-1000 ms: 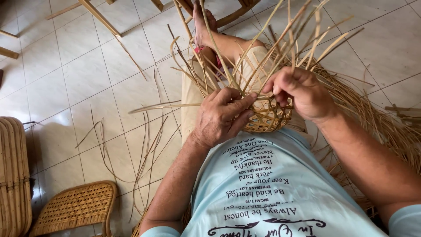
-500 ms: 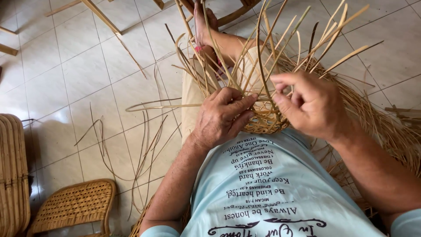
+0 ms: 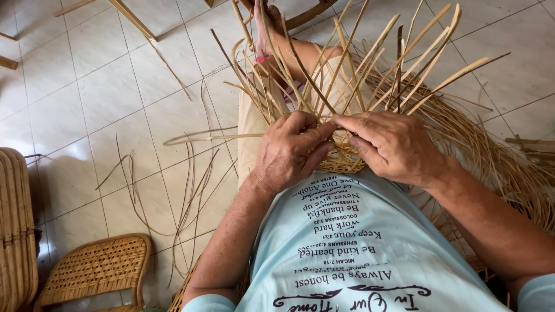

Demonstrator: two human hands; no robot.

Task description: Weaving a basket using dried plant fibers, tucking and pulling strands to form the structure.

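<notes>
A: Far left, what's on the floor?

B: Edge of a rattan piece [image 3: 14, 225] with vertical ribs, and beside it a small woven cane seat [image 3: 95, 268]. Loose cane strips [image 3: 191, 190] lie scattered over the pale floor tiles [image 3: 104, 86], well apart from the hands.

A: Moving in, the left hand?

B: Left hand [image 3: 292, 150] sits on the near rim of the half-woven basket [image 3: 347, 156], which rests on the person's lap, against the light blue shirt [image 3: 358, 248]. Fingers curled closed, pinching a flat cane strip [image 3: 202, 138] that runs out to the left, roughly level.

A: And the basket itself?

B: Only its woven base shows between the hands. Unwoven upright strands [image 3: 358, 69] fan up and outward from it, away from the body. A bare foot [image 3: 267, 29] shows beyond them at the top.

A: The right hand?

B: Right hand [image 3: 393, 144] just beside the left, fingertips touching it. Fingers bent, pressing down on the weave; whether they clamp a strand, cannot tell. A heap of cane [image 3: 509, 162] lies to its right.
</notes>
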